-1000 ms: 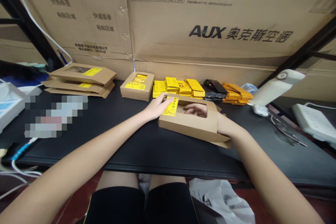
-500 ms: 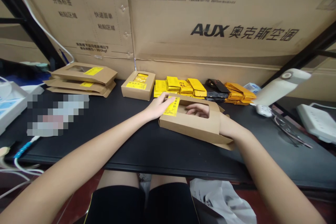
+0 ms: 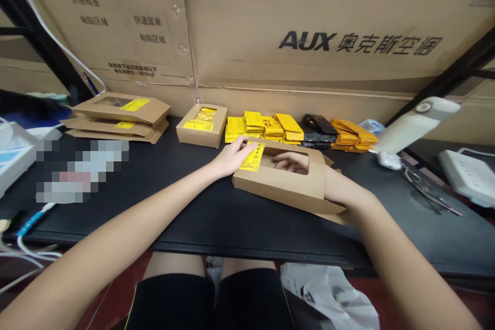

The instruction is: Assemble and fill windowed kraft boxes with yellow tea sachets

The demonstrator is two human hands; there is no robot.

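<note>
A brown cardboard box (image 3: 274, 192) with a cut-out window and a yellow label (image 3: 253, 157) lies on the desk in front of me. My left hand (image 3: 231, 159) grips its left end, thumb on top by the label and fingers over the far edge. Through the open right end, my right hand (image 3: 292, 162) reaches inside the box. Its fingers show through the window, loosely bent and a little apart, with nothing visible in them. The box walls hide the palm and wrist. Loose flaps stick out around that end.
Behind the box lie yellow packets (image 3: 263, 126), black packets (image 3: 319, 131) and orange packets (image 3: 353, 134). A filled window box (image 3: 201, 136) stands left of them, beside stacked flattish boxes (image 3: 116, 113). At right are a pale bottle (image 3: 417, 124), glasses (image 3: 429, 193) and a power strip (image 3: 469, 175).
The view has shifted slightly. Both hands keep almost the same place on and inside the box, and nothing else has visibly moved.
</note>
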